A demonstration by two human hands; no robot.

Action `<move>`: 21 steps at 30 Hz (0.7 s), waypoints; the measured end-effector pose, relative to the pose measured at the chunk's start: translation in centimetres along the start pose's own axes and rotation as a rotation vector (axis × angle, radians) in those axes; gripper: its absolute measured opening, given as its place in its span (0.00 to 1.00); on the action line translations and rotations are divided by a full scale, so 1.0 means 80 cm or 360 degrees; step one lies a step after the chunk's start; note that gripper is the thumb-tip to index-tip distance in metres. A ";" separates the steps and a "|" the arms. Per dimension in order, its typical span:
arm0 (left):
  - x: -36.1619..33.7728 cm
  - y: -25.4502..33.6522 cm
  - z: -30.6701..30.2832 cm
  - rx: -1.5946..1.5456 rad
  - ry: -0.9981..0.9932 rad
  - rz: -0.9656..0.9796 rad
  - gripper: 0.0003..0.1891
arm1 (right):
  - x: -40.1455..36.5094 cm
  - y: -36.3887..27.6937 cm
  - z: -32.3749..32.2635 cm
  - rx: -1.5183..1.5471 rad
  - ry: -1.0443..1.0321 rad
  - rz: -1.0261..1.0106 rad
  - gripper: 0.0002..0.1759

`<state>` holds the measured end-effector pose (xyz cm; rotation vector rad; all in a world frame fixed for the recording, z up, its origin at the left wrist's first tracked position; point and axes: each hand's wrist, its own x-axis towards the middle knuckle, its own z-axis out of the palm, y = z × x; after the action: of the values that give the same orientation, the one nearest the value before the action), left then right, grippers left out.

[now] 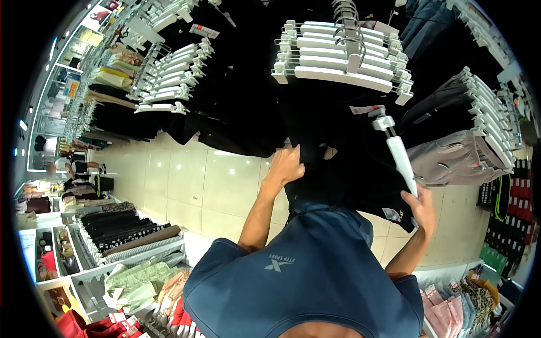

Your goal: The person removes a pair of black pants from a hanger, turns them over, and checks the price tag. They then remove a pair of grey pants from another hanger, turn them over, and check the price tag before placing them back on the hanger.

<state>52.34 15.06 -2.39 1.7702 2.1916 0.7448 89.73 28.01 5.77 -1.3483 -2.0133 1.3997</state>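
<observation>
Hanger (pixel 401 160): white, likely light, stiff; we are pinching its lower end, a sound hold, with right grip (pixel 421 208). Garment (pixel 366 180): black, probably soft, between grips; left grip (pixel 286 164) is resting curled, pinch unclear.

Pale, glossy floor tiles (pixel 174 183) stretched from the middle to the left, with small bright spots of light on them. Round ceiling lights (pixel 23 124) shone at the far left, beside a white-framed wall display (pixel 61 65). A white display table (pixel 193 243) stood near left, and a low white stand (pixel 445 270) near right.
</observation>
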 end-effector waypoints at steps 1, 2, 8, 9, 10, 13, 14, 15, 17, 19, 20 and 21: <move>-0.005 0.012 -0.008 0.0007 -0.0099 -0.0157 0.25 | 0.002 -0.011 0.006 -0.0137 -0.0015 -0.0057 0.12; -0.006 0.019 -0.011 -0.0071 -0.0067 -0.0166 0.28 | 0.007 -0.009 0.011 -0.0218 -0.0042 -0.0064 0.13; 0.000 0.041 -0.019 -0.0299 0.0139 -0.0060 0.42 | 0.021 -0.056 0.034 -0.0379 -0.0183 -0.0189 0.14; 0.002 0.047 -0.026 -0.0286 0.0098 -0.0100 0.43 | 0.024 -0.063 0.036 -0.0443 -0.0191 -0.0247 0.14; 0.004 0.057 -0.036 -0.0272 0.0056 -0.0140 0.43 | 0.027 -0.069 0.038 -0.0455 -0.0200 -0.0280 0.14; 0.007 0.058 -0.038 -0.0307 0.0165 -0.0066 0.46 | 0.036 -0.091 0.046 -0.0506 -0.0236 -0.0356 0.14; 0.009 0.055 -0.035 -0.0332 0.0242 -0.0007 0.47 | 0.039 -0.097 0.049 -0.0518 -0.0240 -0.0391 0.14; 0.011 0.055 -0.035 -0.0464 0.0203 -0.0106 0.48 | 0.042 -0.102 0.052 -0.0529 -0.0245 -0.0426 0.14; 0.015 0.058 -0.038 -0.0599 0.0207 -0.0209 0.48 | 0.047 -0.120 0.055 -0.0644 -0.0319 -0.0427 0.12; 0.019 0.054 -0.038 -0.0720 0.0254 -0.0228 0.47 | 0.054 -0.123 0.057 -0.0691 -0.0323 -0.0532 0.12; 0.020 0.053 -0.040 -0.0715 0.0281 -0.0198 0.46 | 0.058 -0.124 0.059 -0.0714 -0.0324 -0.0586 0.12; 0.020 0.053 -0.046 -0.0727 0.0244 -0.0258 0.45 | 0.061 -0.125 0.061 -0.0723 -0.0287 -0.0639 0.13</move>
<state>53.72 16.33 3.14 1.3324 2.0100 1.2550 78.82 28.87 11.04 -0.9090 -2.6533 0.9464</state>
